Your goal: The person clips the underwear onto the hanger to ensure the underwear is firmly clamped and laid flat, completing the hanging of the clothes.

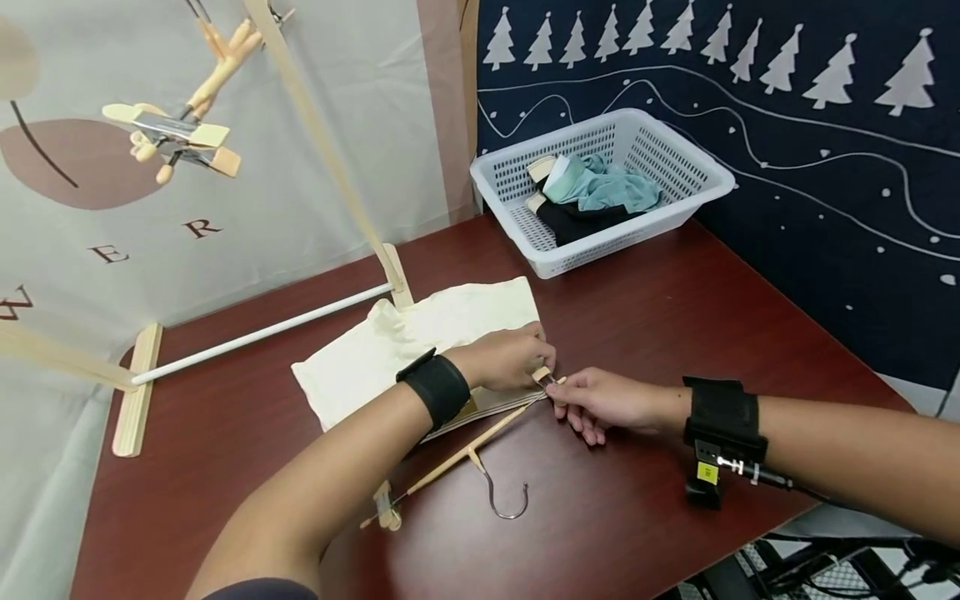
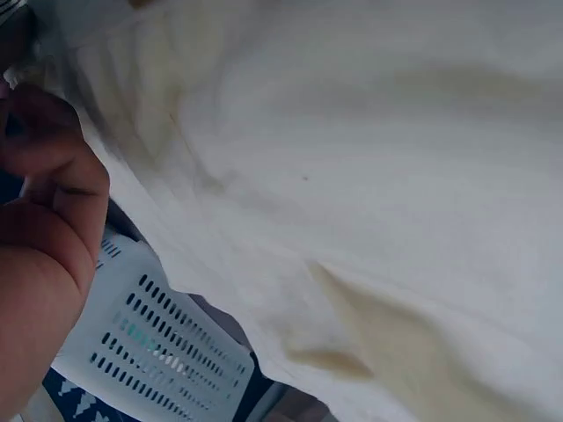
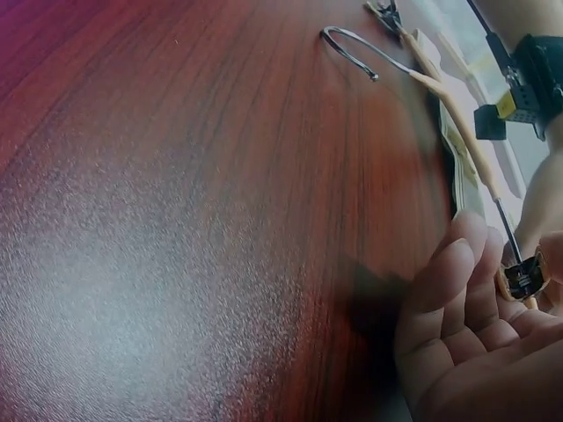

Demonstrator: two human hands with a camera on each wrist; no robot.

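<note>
A cream cloth (image 1: 420,337) lies folded on the dark red table (image 1: 660,333), and it fills the left wrist view (image 2: 369,176). A wooden hanger (image 1: 457,458) with a metal hook (image 1: 506,500) lies along the cloth's near edge. My left hand (image 1: 510,358) rests on the cloth and pinches the hanger's end clip (image 1: 542,374) at the cloth's corner. My right hand (image 1: 592,400) pinches the same clip from the other side. In the right wrist view the clip (image 3: 523,280) sits at my fingertips (image 3: 462,255), with the hook (image 3: 352,53) farther off.
A white plastic basket (image 1: 675,167) holding teal and black clothes stands at the back of the table, and shows in the left wrist view (image 2: 149,343). A wooden rack (image 1: 135,392) with a white rail stands at the left. Another clip hanger (image 1: 176,133) hangs from it.
</note>
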